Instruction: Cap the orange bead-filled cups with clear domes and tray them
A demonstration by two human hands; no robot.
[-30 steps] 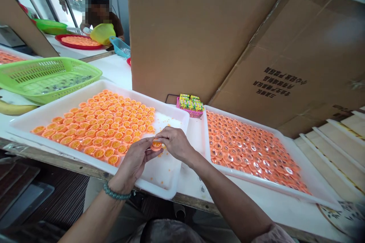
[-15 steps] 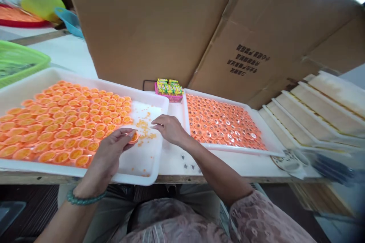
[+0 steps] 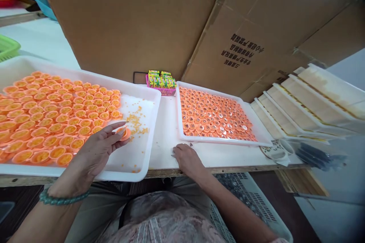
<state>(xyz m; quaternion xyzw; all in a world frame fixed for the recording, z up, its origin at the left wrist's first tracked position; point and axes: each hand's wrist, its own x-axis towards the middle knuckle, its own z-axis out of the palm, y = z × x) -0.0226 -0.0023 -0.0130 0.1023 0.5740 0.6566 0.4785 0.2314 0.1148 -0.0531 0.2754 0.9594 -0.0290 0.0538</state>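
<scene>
My left hand point(image 3: 99, 145) pinches a small orange cup point(image 3: 124, 133) between thumb and fingers, above the right part of a white tray point(image 3: 154, 102). Rows of similar orange cups with yellow-orange contents point(image 3: 53, 121) fill most of that tray. Loose yellow-orange bits point(image 3: 136, 121) lie scattered on its bare end. On the white tabletop, between the two trays, my right hand point(image 3: 188, 159) rests with its fingers drawn together at the surface. Whatever its fingertips hold, if anything, is hidden. A small dark piece point(image 3: 191, 144) shows just beside its knuckles.
A second white tray point(image 3: 225, 142) holds many orange pieces with dark, shiny centres. Between the trays, at the back, stands a pink basket point(image 3: 168, 92) of yellow-green packets. A tall cardboard sheet point(image 3: 128, 19) walls the back. Stacked white trays point(image 3: 302, 102) lean at right.
My right hand has moved from the loose bits in the left tray to the tabletop near the front edge, over the small dark pieces. My left hand still holds the cup. The view has shifted.
</scene>
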